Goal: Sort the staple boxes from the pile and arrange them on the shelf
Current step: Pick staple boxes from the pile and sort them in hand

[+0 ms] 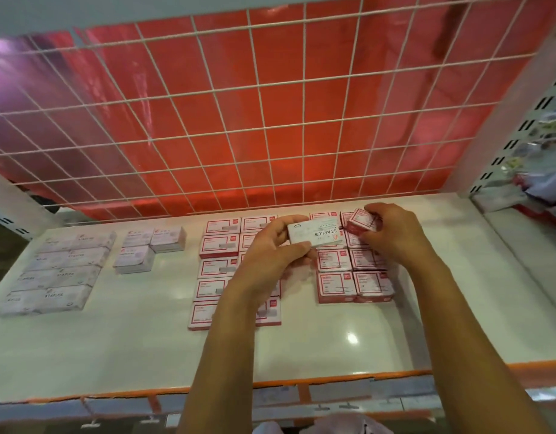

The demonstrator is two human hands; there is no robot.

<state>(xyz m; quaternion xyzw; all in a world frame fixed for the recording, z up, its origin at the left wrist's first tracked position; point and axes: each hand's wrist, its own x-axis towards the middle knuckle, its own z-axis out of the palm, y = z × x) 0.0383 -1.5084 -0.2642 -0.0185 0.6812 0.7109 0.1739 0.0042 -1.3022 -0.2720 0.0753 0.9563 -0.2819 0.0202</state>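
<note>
Above the white shelf board (pixel 333 339), a flat white box (pixel 314 234) printed STAPLES is held level in the left hand (pixel 270 249), thumb on its near long edge and fingers curled over its left end. Just right of that white box, almost touching its corner, the right hand (pixel 395 233) pinches a small red box (pixel 361 221), tilted, between thumb and fingertips. Under the white box and reaching out to its right lies a block of small red boxes (pixel 355 286) in two columns on the board. Below and to the left of the white box, partly hidden by the left forearm, a bigger block of red-bordered boxes (pixel 218 245) lies flat in two columns. Further left of the white box stand three short stacks of white packs (pixel 135 260), and further left again lie rows of pale grey boxes (pixel 57 277) marked STAPLES. Behind the white box a white wire grid (pixel 258 86) rises in front of a red sheet (pixel 286 145). Nearer the person than the white box runs the board's orange front edge (pixel 301 382).
</note>
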